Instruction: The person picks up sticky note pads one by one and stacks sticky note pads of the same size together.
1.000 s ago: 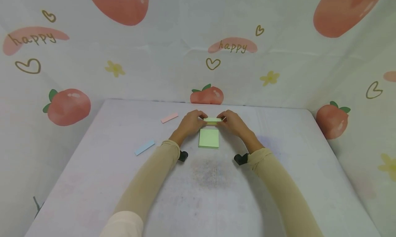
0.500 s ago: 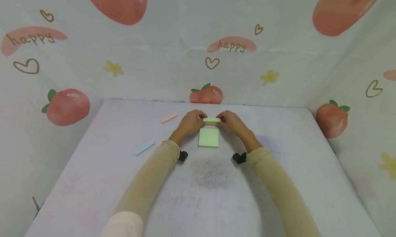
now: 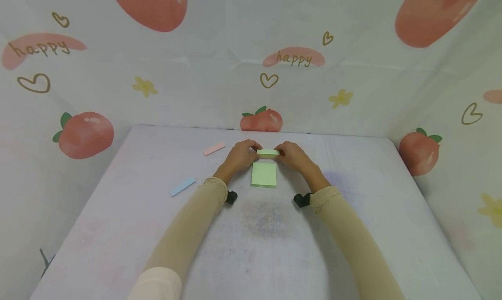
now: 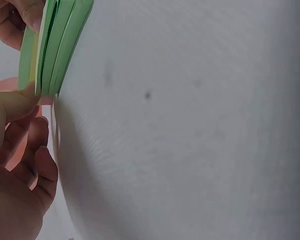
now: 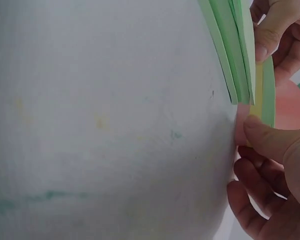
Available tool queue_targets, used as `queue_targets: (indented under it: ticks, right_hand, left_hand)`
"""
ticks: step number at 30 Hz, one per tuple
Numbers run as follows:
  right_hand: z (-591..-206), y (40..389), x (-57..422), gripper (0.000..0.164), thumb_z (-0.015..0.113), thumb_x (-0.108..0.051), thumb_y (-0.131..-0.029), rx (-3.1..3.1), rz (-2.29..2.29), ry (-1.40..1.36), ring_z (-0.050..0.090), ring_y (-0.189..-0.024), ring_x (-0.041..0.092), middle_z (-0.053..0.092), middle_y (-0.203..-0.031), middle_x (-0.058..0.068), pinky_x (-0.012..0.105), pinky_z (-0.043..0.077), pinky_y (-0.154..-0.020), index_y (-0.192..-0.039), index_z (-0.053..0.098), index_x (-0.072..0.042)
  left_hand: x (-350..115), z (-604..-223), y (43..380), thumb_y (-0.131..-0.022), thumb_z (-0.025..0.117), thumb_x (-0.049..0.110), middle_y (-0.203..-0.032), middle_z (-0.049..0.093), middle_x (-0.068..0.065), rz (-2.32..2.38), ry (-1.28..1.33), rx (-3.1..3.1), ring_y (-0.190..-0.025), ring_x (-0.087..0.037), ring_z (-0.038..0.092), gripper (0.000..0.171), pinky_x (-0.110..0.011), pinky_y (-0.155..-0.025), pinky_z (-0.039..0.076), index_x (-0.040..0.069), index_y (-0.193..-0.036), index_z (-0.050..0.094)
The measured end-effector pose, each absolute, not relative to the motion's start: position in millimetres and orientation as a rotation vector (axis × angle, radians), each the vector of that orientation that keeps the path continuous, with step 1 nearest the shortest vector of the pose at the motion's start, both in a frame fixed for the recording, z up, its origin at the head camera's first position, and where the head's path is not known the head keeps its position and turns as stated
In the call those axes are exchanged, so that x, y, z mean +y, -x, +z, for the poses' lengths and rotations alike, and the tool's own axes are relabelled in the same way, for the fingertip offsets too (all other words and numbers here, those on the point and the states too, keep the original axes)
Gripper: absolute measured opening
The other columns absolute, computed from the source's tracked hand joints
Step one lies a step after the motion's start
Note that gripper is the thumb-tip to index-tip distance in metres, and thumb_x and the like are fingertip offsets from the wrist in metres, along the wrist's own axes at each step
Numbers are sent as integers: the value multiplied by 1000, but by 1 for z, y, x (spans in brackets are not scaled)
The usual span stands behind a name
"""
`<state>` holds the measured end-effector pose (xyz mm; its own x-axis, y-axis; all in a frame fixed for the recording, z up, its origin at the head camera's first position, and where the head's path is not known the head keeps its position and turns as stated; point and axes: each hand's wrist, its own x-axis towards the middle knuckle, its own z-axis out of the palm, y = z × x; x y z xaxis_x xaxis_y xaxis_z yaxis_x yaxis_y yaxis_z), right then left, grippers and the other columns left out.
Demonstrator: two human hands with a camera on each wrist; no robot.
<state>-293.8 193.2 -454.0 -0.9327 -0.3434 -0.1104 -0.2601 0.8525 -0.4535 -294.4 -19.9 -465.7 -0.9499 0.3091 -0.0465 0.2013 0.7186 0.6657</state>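
Note:
My left hand (image 3: 241, 155) and right hand (image 3: 293, 155) pinch the two ends of a narrow strip of sticky notes (image 3: 268, 153) near the back of the table. Green shows at its top, with a yellow band (image 5: 258, 90) and a pink band (image 5: 242, 127) below in the right wrist view. Thumbs lie on the near face; the fingers behind are partly hidden. A square green sticky-note pad (image 3: 263, 175) lies flat just in front of the strip. Its layered edges (image 4: 60, 55) overlap the strip in the left wrist view.
A pink paper strip (image 3: 214, 149) and a light blue paper strip (image 3: 182, 187) lie to the left of the left arm. The white tabletop (image 3: 266, 261) is stained in the middle. A printed fruit-pattern cloth (image 3: 204, 91) rises behind the table.
Both hands keep their pinch on the strip and stay almost in place. The yellow band under its green top shows less in the head view than a second ago.

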Motion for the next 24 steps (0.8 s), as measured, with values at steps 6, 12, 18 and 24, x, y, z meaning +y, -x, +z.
queue_targets:
  ticks: [6,12,18,24]
  right_hand:
    - [-456,296,192,34,70,-16,-97,2824,-635,448,56,-95,25,66,-110,16,40,49,-89,-127,68,0]
    - [-455,297,191,33,70,-17,-97,2829,-611,459,56,-94,25,66,-107,15,39,48,-87,-125,69,-1]
    - [-453,295,192,33,71,-18,-97,2827,-612,446,56,-94,24,67,-107,15,39,49,-88,-125,70,0]
    - [-452,294,192,34,71,-17,-96,2833,-626,454,56,-93,24,67,-106,15,39,48,-87,-125,69,0]
  left_hand:
    - [-22,-463,293,-97,69,20,-126,66,-4,1018,-454,2782,-121,-24,60,31,-44,-109,47,16,-127,67]
    - [-28,-461,293,-95,72,29,-129,63,-3,923,-501,2896,-120,-25,55,40,-41,-106,47,16,-132,64]
    - [-36,-460,294,-94,71,43,-148,51,-7,647,-562,3042,-135,-31,44,57,-47,-111,42,18,-142,55]
    - [-48,-460,294,-93,63,61,-170,23,-7,487,-533,3052,-158,-37,18,83,-57,-126,21,23,-160,32]
